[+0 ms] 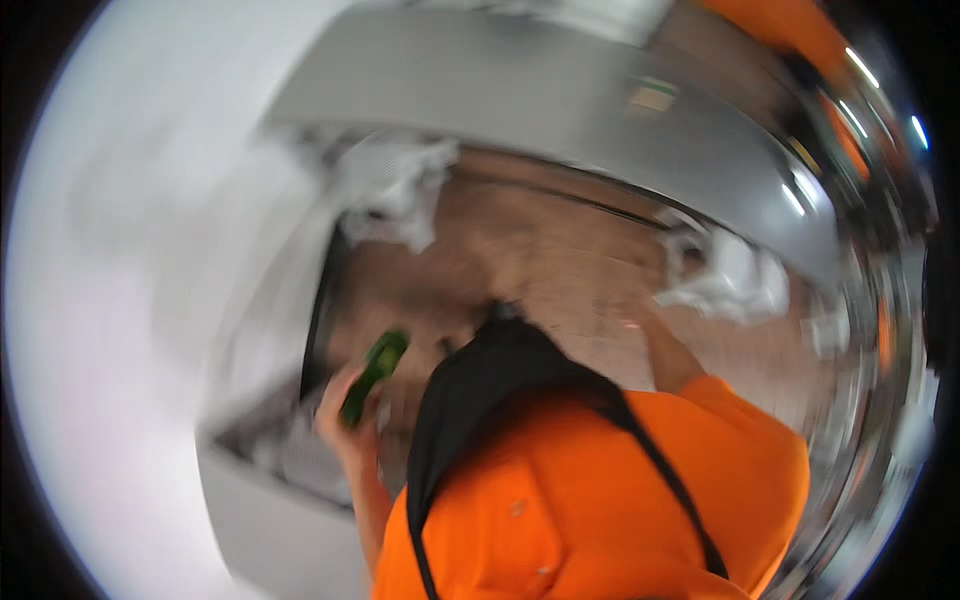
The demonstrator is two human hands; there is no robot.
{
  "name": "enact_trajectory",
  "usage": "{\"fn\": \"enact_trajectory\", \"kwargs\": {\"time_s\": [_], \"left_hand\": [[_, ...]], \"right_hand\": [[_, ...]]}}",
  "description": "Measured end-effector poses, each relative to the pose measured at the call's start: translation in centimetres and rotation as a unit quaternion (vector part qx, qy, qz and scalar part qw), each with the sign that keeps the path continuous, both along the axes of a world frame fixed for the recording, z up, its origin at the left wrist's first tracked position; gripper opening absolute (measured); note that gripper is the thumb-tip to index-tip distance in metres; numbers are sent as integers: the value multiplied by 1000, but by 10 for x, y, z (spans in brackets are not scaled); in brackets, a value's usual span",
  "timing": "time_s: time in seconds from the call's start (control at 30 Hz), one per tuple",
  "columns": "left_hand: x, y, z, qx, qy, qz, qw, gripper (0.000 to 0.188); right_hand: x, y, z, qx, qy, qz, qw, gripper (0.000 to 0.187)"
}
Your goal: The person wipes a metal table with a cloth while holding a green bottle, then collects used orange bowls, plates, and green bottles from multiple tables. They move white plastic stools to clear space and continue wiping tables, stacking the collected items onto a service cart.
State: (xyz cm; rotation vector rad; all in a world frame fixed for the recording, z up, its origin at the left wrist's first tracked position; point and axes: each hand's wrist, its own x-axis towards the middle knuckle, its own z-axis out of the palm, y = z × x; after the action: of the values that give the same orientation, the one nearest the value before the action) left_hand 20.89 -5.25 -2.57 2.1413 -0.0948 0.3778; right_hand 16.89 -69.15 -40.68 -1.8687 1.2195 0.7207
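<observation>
The left hand [345, 412] is at 8 o'clock from the centre of the view, its fingers closed around a dark green, elongated item [368, 385]. Motion blur makes it impossible to tell whether this is a bottle or a vegetable. The item sits slantwise in the grip, with its free end toward 1 o'clock and a paler green patch near that end.

The right hand [648, 322] is at 3 o'clock, with its forearm running up from 4 o'clock. It is too smeared to tell whether its fingers are wide or narrow, or whether they hold anything. Near it, slightly farther out at 3 o'clock, is a crumpled white plastic bag [735, 278]. A second white bag [395, 185] hangs at 11 o'clock, by the edge of a grey metal table [540, 85] that curves across the view from 11 to 2 o'clock. A small pale label [654, 95] shows on this table at 1 o'clock.

The reddish-brown floor [560, 245] fills the middle. At 6 o'clock are the person's orange shirt [620, 480] and black apron [490, 375], with dark straps. A pale grey surface [285, 545] lies at 7 o'clock, and a blurred white wall [120, 300] at 9 o'clock.
</observation>
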Motion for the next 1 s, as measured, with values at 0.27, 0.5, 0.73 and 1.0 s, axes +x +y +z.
{"fn": "enact_trajectory", "kwargs": {"time_s": [0.27, 0.5, 0.73, 1.0], "left_hand": [[188, -270, 14, -71, -23, -431, 899, 27], [242, -503, 31, -188, 58, -628, 753, 28], [258, -699, 27, -170, 98, -699, 688, 32], [261, -879, 53, -133, 54, -640, 755, 33]], "right_hand": [[-70, -30, 39, -70, -57, 9, 996, 47], [-54, -143, 101, -144, -192, -9, 971, 41], [27, -371, 242, -296, -291, -156, 896, 23], [63, -601, 257, -365, -124, 289, 876, 43]]}}
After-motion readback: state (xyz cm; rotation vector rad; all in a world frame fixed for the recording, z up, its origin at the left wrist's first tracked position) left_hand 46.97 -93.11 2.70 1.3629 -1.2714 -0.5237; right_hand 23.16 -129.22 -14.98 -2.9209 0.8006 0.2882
